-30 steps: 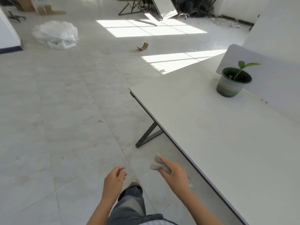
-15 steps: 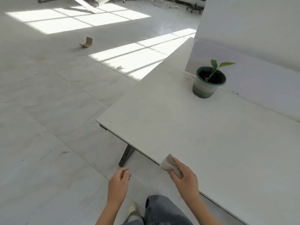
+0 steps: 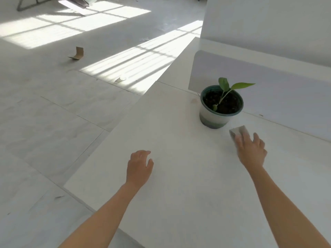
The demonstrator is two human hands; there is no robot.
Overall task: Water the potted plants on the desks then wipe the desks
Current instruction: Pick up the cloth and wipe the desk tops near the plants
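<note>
1. well, you had your right hand (image 3: 250,151) flat on the bench (image 3: 179,176), its fingers (image 3: 257,138) pressed down together on a small grey cloth (image 3: 239,132), pinning it to the surface just beside the potted plant (image 3: 221,106), on the near right side of the pot.
2. your left hand (image 3: 138,167) hung over the bare middle of the bench, fingers loosely curled and holding nothing; whether it touched the surface could not be told.
3. the step in hand looked like the wiping. to do it well, you needed to keep the palm low and the pressure even, and run the cloth in long overlapping strokes towards yourself rather than in short dabs.
4. the cloth lay close to the pot's base, so a sideways sweep to the left risked knocking the light pot; it seemed wiser to steady or lift it with the free left hand and wipe under it too.
5. the strip along the white divider panel (image 3: 268,90) behind the plant would be easy to miss.
6. against the frame half a second earlier: then you stood off the bench's near edge, the cloth pinched in the right fingers at that edge and the left hand over the floor. by this moment both arms reached well across the bench, the cloth was spread flat by the pot, and the plant sat much nearer in view.
</note>
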